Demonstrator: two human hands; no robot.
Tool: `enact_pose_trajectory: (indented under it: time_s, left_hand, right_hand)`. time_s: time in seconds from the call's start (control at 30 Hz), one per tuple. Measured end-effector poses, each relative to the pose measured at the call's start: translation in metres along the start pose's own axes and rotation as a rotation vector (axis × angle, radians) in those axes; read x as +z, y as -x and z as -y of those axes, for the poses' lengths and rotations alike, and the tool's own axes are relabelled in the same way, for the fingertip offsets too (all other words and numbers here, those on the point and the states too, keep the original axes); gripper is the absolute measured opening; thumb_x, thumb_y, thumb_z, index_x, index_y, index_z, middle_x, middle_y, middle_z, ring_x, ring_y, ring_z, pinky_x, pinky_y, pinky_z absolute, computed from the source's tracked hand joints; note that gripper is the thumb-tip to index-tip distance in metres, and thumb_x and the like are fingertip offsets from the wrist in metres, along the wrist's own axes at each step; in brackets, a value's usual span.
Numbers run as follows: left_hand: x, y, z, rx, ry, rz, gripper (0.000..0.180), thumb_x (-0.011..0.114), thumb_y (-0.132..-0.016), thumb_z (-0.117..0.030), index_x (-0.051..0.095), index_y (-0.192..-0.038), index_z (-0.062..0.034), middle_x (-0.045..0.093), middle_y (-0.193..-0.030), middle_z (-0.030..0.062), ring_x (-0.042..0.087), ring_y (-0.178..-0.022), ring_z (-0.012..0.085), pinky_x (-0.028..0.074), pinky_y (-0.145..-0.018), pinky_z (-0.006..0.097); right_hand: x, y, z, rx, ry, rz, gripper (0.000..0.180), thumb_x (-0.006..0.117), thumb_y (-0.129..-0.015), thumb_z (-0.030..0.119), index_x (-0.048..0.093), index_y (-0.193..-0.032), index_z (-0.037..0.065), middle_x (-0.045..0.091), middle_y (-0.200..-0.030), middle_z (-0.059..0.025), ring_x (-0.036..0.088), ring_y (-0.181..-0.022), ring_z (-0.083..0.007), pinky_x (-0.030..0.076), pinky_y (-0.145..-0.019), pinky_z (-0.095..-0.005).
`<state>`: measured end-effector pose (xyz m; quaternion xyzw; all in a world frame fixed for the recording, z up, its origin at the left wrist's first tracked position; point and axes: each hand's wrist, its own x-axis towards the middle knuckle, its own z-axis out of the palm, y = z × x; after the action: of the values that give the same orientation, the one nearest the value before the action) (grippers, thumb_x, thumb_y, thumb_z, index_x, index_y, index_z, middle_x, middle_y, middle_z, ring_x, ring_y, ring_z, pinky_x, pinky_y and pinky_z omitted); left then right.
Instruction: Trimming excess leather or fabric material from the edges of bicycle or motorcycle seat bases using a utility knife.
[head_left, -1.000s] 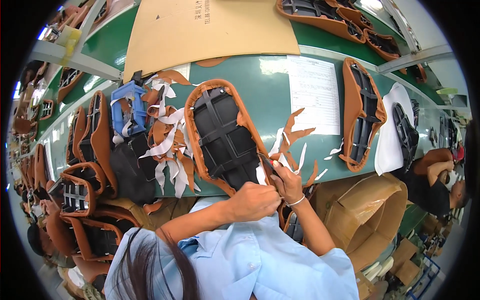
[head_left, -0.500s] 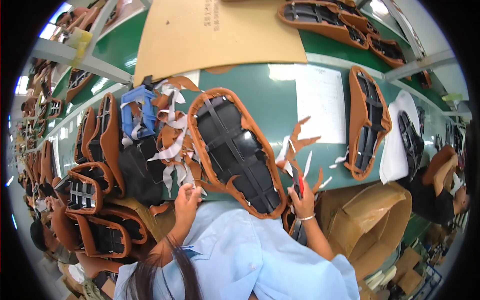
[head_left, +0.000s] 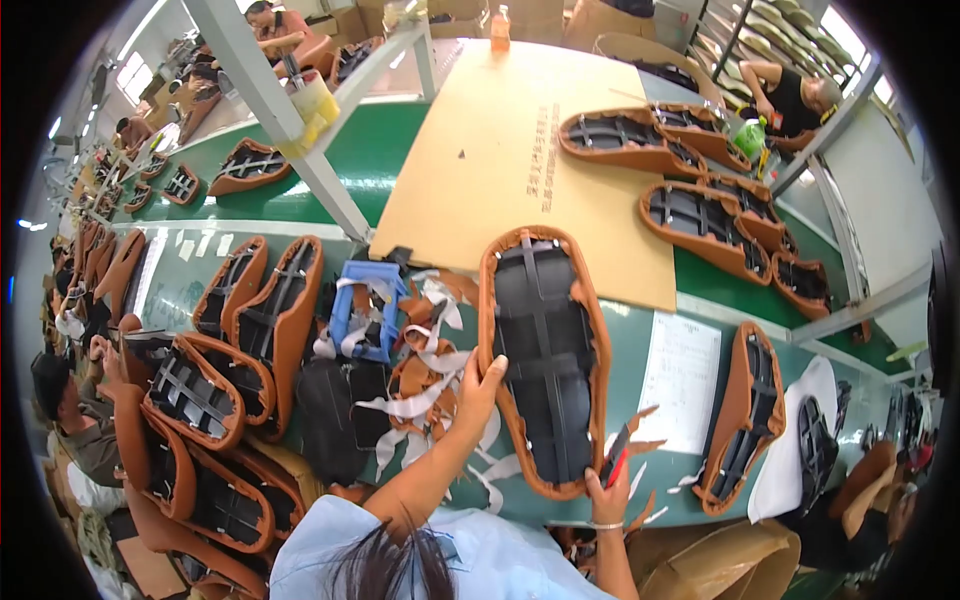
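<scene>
A long panel with a black ribbed plastic back and a brown leather-like wrapped rim stands tilted up in front of me. My left hand is closed on its left rim, thumb over the edge. My right hand is closed round a red-handled tool with a dark pointed blade, whose exact kind I cannot make out. That hand is right at the panel's lower right end and seems to touch the rim. White and brown offcut strips lie heaped left of the panel.
A blue plastic basket stands behind the offcuts, a black bag before it. Similar panels crowd the left; another lies right, beside a paper sheet. A cardboard sheet covers the far table. Co-workers sit around.
The panel has gone from lying near my lap to standing tilted farther forward. My left hand has moved from the offcuts onto its rim. The view has swung left and up.
</scene>
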<state>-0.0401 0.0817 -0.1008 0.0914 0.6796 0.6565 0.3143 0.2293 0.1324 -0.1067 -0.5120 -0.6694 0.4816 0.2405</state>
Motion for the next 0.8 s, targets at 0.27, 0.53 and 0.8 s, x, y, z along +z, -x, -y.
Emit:
enact_pose_trajectory:
  time_s: [0.27,0.53,0.8]
  left_hand:
    - [0.018,-0.083,-0.005,-0.265,0.561,-0.172,0.024,0.067,-0.079,-0.019,0.062,-0.094,-0.0007,0.059,-0.081,0.0007,0.056,-0.072,0.0128,0.045,-0.069,0.027]
    - [-0.079,-0.309,-0.049,0.234,0.551,-0.598,0.032,0.057,-0.09,-0.041,0.055,-0.095,-0.0094,0.055,-0.09,0.0019,0.053,-0.077,0.011,0.045,-0.069,0.026]
    - [0.037,-0.188,0.055,0.776,-0.77,0.171,0.042,0.066,-0.08,-0.022,0.053,-0.116,-0.0049,0.048,-0.128,0.0211,0.041,-0.124,0.039,0.035,-0.1,0.045]
  right_hand:
    - [0.093,-0.126,0.085,0.027,-0.441,0.207,0.027,0.064,-0.086,0.022,0.049,-0.1,0.004,0.059,-0.076,-0.0044,0.059,-0.059,-0.0098,0.046,-0.05,-0.0231]
    - [0.049,-0.189,0.037,0.137,-0.03,0.018,0.032,0.068,-0.081,0.019,0.051,-0.103,0.002,0.054,-0.067,-0.0013,0.051,-0.049,-0.0082,0.043,-0.045,-0.0238]
    - [0.015,-0.407,0.003,-0.399,0.279,-0.455,0.056,0.062,-0.075,0.028,0.05,-0.128,0.013,0.065,-0.088,-0.013,0.064,-0.081,-0.0297,0.05,-0.074,-0.0363]
